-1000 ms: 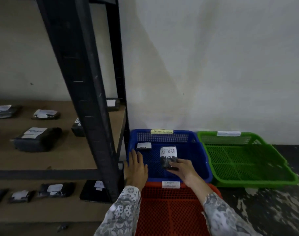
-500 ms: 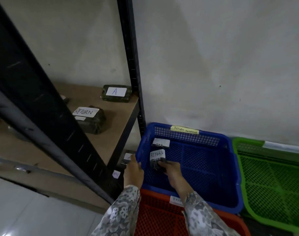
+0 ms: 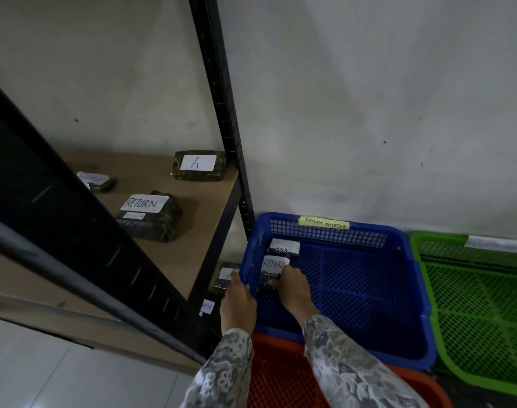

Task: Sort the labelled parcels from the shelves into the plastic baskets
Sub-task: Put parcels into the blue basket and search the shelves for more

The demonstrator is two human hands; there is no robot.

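- Right now the right hand (image 3: 292, 287) pinches a small dark parcel with a white "RETURN" label (image 3: 273, 270), fingers curled over its near end, low inside the blue basket (image 3: 369, 290) near the left wall.
- Judging by its size and crinkled dark wrap, the parcel looks light and a little soft; a one-hand hold across the short sides seems enough, and the wrap may be slippery.
- A second labelled parcel (image 3: 283, 246) lies just behind it in the same basket, close enough that the two may touch; I cannot tell.
- The left hand (image 3: 238, 301) rests on the basket's left rim, fingers loosely bent over the edge, probably steadying it.
- A yellow tag reading "RETURN OVERDUE" (image 3: 324, 222) sits on the far rim.
- Beside the blue basket stands a green basket (image 3: 472, 304); a red basket (image 3: 281, 378) lies nearer the person.
- On the shelf (image 3: 192, 207) wait a "RETURN" parcel (image 3: 149, 216), an "A" parcel (image 3: 197, 165) and another further left (image 3: 96, 181).
- The black shelf upright (image 3: 222, 113) stands just beside the blue basket, so reaches back to the shelf must pass round it.
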